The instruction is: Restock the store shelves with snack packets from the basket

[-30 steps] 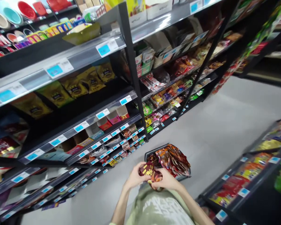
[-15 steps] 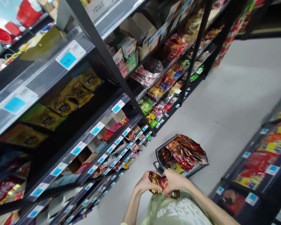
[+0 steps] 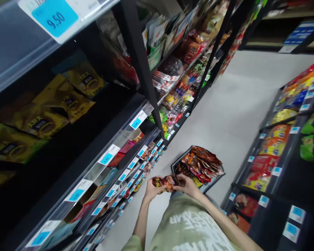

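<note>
Both my hands hold a dark red snack packet [image 3: 164,182] in front of my chest. My left hand [image 3: 151,188] grips its left end with curled fingers. My right hand [image 3: 187,184] pinches its right end. Just beyond them a black shopping basket [image 3: 177,161] stands on the floor, heaped with red and orange snack packets [image 3: 202,162]. My pale green printed shirt [image 3: 188,226] fills the bottom of the view.
Black shelving [image 3: 136,62] with blue price tags runs along the left, stocked with yellow bags [image 3: 60,101] and small packets. A second rack of snacks [image 3: 282,139] stands on the right. Grey aisle floor [image 3: 232,104] stretches ahead between them.
My head has swung closer to the left shelves and tilted. My hands kept the packet and shifted it slightly left, away from my chest.
</note>
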A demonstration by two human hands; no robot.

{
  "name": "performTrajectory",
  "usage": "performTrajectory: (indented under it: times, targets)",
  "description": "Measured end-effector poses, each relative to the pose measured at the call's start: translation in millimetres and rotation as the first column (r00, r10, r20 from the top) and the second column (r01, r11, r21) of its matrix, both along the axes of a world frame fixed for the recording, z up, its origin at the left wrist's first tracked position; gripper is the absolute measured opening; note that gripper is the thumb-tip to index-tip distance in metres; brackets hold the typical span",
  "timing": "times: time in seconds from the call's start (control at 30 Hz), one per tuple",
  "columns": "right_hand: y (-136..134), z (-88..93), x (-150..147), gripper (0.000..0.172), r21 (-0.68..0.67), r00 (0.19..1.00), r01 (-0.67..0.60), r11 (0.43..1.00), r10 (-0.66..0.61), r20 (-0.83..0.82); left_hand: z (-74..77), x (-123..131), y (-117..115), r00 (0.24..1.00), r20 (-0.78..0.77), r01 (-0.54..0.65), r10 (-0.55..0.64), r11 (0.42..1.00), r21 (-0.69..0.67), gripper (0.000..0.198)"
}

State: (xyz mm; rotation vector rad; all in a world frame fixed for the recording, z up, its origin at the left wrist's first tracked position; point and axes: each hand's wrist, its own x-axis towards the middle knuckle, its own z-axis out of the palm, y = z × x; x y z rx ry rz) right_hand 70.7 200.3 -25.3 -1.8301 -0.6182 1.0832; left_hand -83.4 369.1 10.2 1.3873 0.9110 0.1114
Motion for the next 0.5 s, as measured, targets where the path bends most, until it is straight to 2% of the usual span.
performTrajectory:
  times: [0.07, 0.13, 0.2, 0.27, 0.37, 0.43, 0.5]
  targets:
    - [-1, -12.8, 7, 0.053, 0.001, 0.995, 0.092, 0.996, -0.092, -0.047, -8.9, -1, 24, 0.987, 0.008, -0.159, 0.159, 0.98, 0.124, 0.042]
    - [-8, -23.9, 17, 0.054, -0.008, 0.986, 0.152, 0.988, -0.153, -0.067, -18.7, -1, 48, 0.952, 0.014, -0.299, 0.305, 0.92, 0.255, 0.043]
    - [-17, -32.5, 25, 0.055, -0.025, 0.977, 0.192, 0.981, -0.193, -0.093, -27.0, 3, 68, 0.918, 0.012, -0.375, 0.396, 0.859, 0.35, 0.045]
    - [-25, -38.1, 29, 0.055, -0.048, 0.967, 0.213, 0.976, -0.218, -0.131, -32.3, 7, 84, 0.895, -0.015, -0.402, 0.446, 0.819, 0.411, 0.047]
    - [-33, -41.3, 24, 0.055, -0.093, 0.955, 0.235, 0.968, -0.248, -0.164, -32.8, 16, 102, 0.856, -0.138, -0.379, 0.498, 0.787, 0.487, 0.045]
    - [-35, -41.1, 18, 0.054, -0.113, 0.948, 0.247, 0.962, -0.265, -0.175, -28.3, 23, 112, 0.837, -0.214, -0.347, 0.504, 0.79, 0.505, 0.042]
    - [-35, -40.4, 12, 0.052, -0.116, 0.947, 0.247, 0.962, -0.265, -0.182, -20.7, 30, 119, 0.85, -0.253, -0.312, 0.462, 0.829, 0.464, 0.036]
